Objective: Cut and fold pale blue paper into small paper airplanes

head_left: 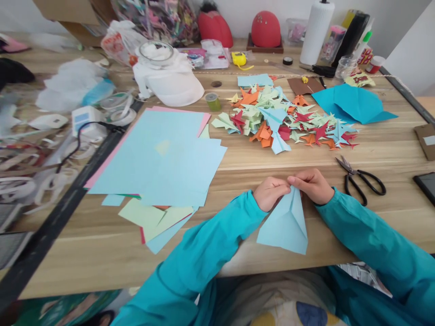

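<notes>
Between my two hands is a light blue folded sheet of paper [287, 226], creased down its length and narrowing to a point at the far end. My left hand [271, 194] pinches that tip from the left. On the right side of the same tip, my right hand [313, 184] has its thumb and fingers closed on the paper. The wide end hangs toward the table's front edge. Black-handled scissors [362, 177] lie open just right of my right hand. Beyond my hands spreads a pile of small folded paper shapes [272, 113] in green, blue, orange and red.
Flat coloured sheets [163, 154] are stacked on the left. A larger teal folded paper [356, 103] lies at the back right. Behind the sheets stand a white bag [171, 79] and a green spool [213, 102]. A phone [426, 184] rests at the right edge.
</notes>
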